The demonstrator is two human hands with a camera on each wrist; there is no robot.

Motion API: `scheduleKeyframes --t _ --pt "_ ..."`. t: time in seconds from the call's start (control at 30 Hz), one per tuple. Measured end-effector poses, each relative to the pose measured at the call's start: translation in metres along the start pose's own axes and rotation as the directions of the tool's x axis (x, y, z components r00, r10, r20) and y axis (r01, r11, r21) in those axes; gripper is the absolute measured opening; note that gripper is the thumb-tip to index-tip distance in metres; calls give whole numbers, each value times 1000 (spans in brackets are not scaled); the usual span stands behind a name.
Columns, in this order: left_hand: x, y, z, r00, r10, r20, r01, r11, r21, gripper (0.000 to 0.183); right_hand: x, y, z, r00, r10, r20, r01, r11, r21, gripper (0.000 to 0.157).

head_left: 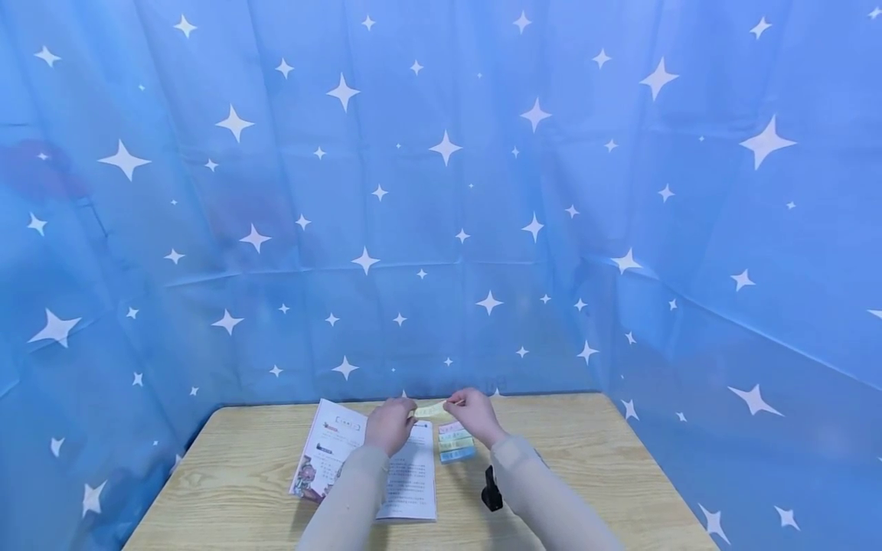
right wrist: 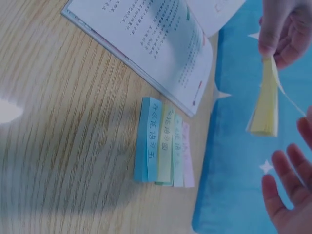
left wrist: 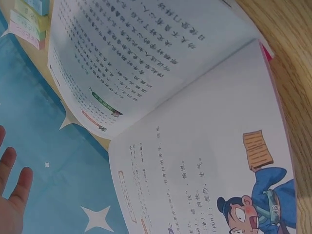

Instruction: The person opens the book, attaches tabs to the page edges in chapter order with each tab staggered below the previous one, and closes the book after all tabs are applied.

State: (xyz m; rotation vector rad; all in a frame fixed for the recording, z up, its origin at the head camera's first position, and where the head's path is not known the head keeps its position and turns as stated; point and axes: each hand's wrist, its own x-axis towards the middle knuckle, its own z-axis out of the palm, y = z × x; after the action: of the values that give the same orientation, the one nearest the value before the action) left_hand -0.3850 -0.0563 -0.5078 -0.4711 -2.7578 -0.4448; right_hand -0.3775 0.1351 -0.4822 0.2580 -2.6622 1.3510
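Observation:
My left hand (head_left: 390,425) pinches one end of a yellow sticky-note pad (right wrist: 264,105) up above the far edge of the table. A top yellow strip (head_left: 430,411) with handwriting stretches from the pad across to my right hand (head_left: 474,415), which pinches its other end. In the right wrist view, that strip bends away from the pad towards my right fingertips (right wrist: 279,158); where they meet it lies at the frame's edge. Only some left fingers (left wrist: 22,185) show in the left wrist view, and the pad is out of that frame.
An open book (head_left: 409,478) with printed text and cartoon pictures lies below my left forearm. To its right, several coloured sticky-note pads (right wrist: 148,141) in blue, yellow, green and pink overlap in a row. A small black object (head_left: 491,491) shows beside my right sleeve.

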Motion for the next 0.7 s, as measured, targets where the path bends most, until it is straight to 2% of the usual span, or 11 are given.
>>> scheduleKeyframes --t 0.17,0.43,0.7 --pt "0 -2 0 1000 -3 2 3 1000 -6 19 2 1 6 1000 -5 -16 5 1000 5 10" --pt "-2 -7 -1 999 12 -46 -12 1000 15 14 3 -3 9 998 -69 -9 69 998 12 12" --pt "-2 -7 0 1000 10 -23 -9 1000 25 16 4 -8 10 994 -103 -17 104 994 22 18"
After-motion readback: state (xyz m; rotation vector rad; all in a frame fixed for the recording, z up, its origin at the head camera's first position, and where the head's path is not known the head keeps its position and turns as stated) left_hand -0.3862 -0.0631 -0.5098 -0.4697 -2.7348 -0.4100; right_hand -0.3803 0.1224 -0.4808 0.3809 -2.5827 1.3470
